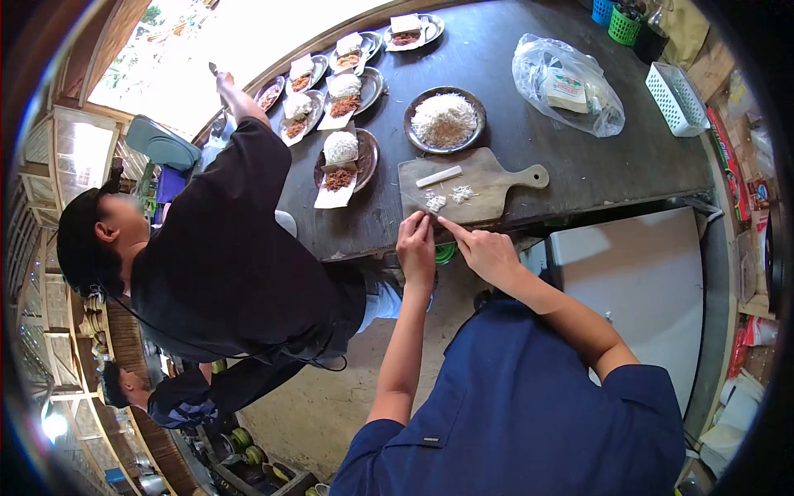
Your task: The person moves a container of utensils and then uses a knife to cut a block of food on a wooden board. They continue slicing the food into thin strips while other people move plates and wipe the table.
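At the near edge of the wooden cutting board [488, 178], my left hand [416, 248] has its fingers pinched together; what is between them is too small to name. My right hand [488, 255] is just to the right, its index finger stretched toward the left fingertips and the other fingers curled. On the board lie a white stick [439, 177] and two small piles of white shreds, one [435, 201] just above my fingertips and another [461, 194] to its right. A dark bowl [408, 140] heaped with white shreds [444, 121] stands behind the board.
Several plates with rice and reddish-brown food, one plate [374, 169] nearest, stand left and behind. A plastic bag [608, 112] and a white basket [678, 99] are at right. A co-worker in black [240, 240] stands close at left; another person [178, 401] is farther back.
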Action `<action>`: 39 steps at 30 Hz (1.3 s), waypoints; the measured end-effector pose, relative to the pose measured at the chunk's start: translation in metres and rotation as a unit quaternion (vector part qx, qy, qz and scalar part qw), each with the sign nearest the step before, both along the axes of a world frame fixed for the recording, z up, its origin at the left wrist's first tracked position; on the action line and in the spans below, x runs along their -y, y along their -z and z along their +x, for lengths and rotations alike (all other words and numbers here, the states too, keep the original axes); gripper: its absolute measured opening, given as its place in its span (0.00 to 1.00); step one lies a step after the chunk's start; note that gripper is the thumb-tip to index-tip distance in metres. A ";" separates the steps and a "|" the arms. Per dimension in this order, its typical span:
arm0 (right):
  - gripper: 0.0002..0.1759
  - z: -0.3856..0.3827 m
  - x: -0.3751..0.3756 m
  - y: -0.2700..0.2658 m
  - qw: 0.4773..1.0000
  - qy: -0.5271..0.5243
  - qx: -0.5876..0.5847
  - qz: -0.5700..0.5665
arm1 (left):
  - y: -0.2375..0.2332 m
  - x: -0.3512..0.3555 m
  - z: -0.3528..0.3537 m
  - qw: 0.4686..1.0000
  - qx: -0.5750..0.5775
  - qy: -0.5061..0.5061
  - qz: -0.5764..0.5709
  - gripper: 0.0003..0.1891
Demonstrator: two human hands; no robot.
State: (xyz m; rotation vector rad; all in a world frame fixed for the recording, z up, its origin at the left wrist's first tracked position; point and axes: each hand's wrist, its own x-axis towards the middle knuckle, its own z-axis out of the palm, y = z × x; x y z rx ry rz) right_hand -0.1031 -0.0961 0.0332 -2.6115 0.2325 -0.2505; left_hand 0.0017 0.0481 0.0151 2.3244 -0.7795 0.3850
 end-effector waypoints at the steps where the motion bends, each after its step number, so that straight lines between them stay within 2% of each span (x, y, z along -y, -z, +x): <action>1: 0.31 -0.005 0.000 -0.003 1.000 -0.003 -0.016 -0.001 | 0.001 0.000 0.000 1.000 0.002 0.001 0.001 0.10; 6: 0.30 -0.010 0.003 0.000 0.999 -0.007 -0.038 -0.001 | 0.000 0.003 -0.001 1.000 0.002 0.008 -0.019 0.10; 12: 0.31 0.005 -0.001 -0.001 1.000 0.004 0.001 -0.001 | -0.002 0.002 -0.002 1.000 0.013 0.007 -0.012 0.09; 14: 0.31 -0.006 0.001 -0.007 0.999 -0.013 -0.043 0.008 | 0.002 0.002 -0.002 1.000 0.014 0.004 -0.009 0.09; 18: 0.31 -0.005 0.003 0.001 0.999 -0.011 -0.050 -0.002 | 0.001 0.002 -0.002 1.000 -0.002 -0.003 -0.018 0.10; 20: 0.31 0.005 0.002 0.007 1.000 -0.010 -0.011 0.005 | 0.004 0.001 0.001 1.000 0.001 -0.001 -0.011 0.10; 24: 0.32 0.001 0.000 0.000 1.000 -0.008 -0.012 0.006 | 0.006 -0.002 0.004 1.000 0.018 0.003 0.003 0.09; 27: 0.32 -0.009 0.001 -0.007 0.998 -0.008 -0.068 -0.008 | 0.006 0.000 0.002 1.000 0.019 0.007 -0.014 0.09; 36: 0.35 0.000 0.001 0.002 1.000 -0.008 -0.004 0.005 | 0.004 -0.002 0.001 1.000 0.007 -0.009 0.005 0.09; 39: 0.35 -0.012 0.002 0.000 0.999 -0.017 -0.041 0.001 | 0.008 -0.001 -0.001 1.000 0.013 -0.008 -0.005 0.09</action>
